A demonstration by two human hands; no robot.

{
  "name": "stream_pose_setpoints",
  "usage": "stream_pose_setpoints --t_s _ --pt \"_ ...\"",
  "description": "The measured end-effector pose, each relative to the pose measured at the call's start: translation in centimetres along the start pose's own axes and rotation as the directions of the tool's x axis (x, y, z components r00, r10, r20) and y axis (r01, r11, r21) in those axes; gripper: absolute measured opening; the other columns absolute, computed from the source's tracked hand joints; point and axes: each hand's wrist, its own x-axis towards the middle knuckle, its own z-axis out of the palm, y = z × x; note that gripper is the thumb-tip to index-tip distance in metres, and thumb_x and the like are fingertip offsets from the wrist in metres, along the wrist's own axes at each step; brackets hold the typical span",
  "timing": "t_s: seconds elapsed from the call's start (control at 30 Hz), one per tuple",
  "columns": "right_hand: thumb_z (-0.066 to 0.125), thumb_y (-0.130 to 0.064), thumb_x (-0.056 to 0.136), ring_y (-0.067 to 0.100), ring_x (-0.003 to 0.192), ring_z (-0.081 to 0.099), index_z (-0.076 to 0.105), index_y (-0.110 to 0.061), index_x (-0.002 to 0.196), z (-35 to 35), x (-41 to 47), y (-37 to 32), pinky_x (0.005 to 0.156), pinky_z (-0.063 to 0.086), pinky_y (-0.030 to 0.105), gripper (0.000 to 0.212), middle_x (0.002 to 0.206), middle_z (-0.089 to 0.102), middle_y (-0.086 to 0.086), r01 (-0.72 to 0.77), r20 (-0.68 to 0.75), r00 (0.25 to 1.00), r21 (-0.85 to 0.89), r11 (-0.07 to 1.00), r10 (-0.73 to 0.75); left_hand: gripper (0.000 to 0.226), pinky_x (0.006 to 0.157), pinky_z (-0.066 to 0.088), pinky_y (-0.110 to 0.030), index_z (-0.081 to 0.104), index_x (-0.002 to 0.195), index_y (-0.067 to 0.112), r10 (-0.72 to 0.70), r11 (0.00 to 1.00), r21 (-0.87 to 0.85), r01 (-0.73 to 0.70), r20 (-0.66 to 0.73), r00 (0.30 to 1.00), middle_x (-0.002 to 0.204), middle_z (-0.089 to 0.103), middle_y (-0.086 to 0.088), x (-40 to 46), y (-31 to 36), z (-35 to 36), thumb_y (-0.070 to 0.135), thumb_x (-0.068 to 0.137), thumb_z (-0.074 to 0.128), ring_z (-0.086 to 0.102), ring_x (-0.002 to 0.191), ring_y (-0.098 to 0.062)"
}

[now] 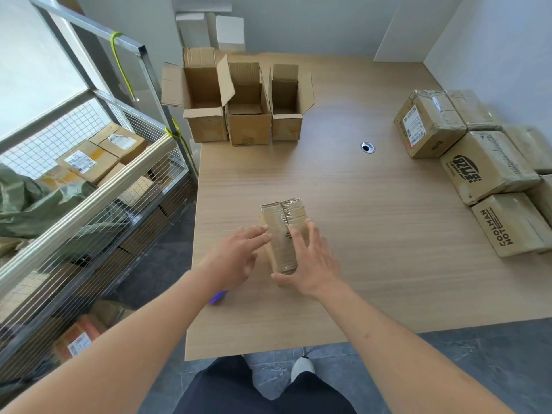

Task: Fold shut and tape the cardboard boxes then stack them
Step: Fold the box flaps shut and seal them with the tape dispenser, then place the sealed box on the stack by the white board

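While both hands sit on it, status as follows:
Taped box: small box (pixel 282 234) lies closed on the worktop (pixel 358 219) near the front edge, clear tape running along its top seam.
Left hand: left hand (pixel 239 255) is at the box's left side, fingers (pixel 257 233) straight and loosely spread, tips touching the top left edge; grips nothing.
Right hand: right hand (pixel 310 264) lies flat over the near right part of the box, fingers spread and straight, thumb along the near end; pressing, not curled round it.
Open boxes: three open boxes (pixel 248 115) stand side by side at the far left of the worktop, flaps up, touching or nearly touching each other.
Sealed stack: taped boxes (pixel 490 171) are grouped at the right edge, well apart from the small box; some carry shipping labels, others dark print.
Purple object: a small purple thing (pixel 218 297) lies on the worktop under the left forearm; blurred, cannot tell what it is.
Cable hole: round grommet (pixel 367 147) sits in the worktop between the open boxes and the sealed group.
Cage: wire cart (pixel 89 210) stands left of the worktop with more parcels inside.
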Motion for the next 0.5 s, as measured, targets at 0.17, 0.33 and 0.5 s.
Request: stream_pose_setpoints --t_s 0.17,0.33,0.5 --pt "0.069 -0.067 0.069 0.038 0.151 0.005 0.007 -0.037 0.157 1.8 0.6 -1.7 0.118 0.027 0.052 0.112 0.165 -0.017 0.004 -0.104 -0.003 0.995 0.0 0.995 0.104 0.064 0.128 0.007 -0.04 0.037 0.157 0.018 -0.148 0.978 0.151 0.142 0.033 0.988 0.166 0.028 -0.002 -0.4 -1.6 -0.7 0.012 0.096 0.056 0.022 0.155 -0.02" --pt "0.071 -0.069 0.069 0.032 0.144 0.03 0.036 -0.043 0.141 1.4 1.5 -3.0 0.111 0.039 0.047 0.084 0.165 0.004 -0.002 -0.22 -0.141 0.959 0.184 0.958 0.247 0.065 0.128 0.008 -0.042 0.032 0.158 0.019 -0.235 0.956 0.194 0.221 0.05 0.971 0.167 0.023 -0.004 -0.2 -2.0 -1.6 0.017 0.098 0.053 0.023 0.153 -0.021" --pt "0.071 -0.068 0.061 0.031 0.131 0.046 0.029 -0.054 0.145 -1.7 2.6 -4.8 0.099 0.046 0.041 0.095 0.165 0.016 -0.004 -0.297 -0.133 0.929 0.282 0.912 0.344 0.065 0.127 0.008 -0.046 0.026 0.16 0.021 -0.208 0.949 0.261 0.176 0.098 0.973 0.169 0.015 -0.009 1.5 -1.3 -4.3 0.026 0.101 0.054 0.019 0.154 -0.027"
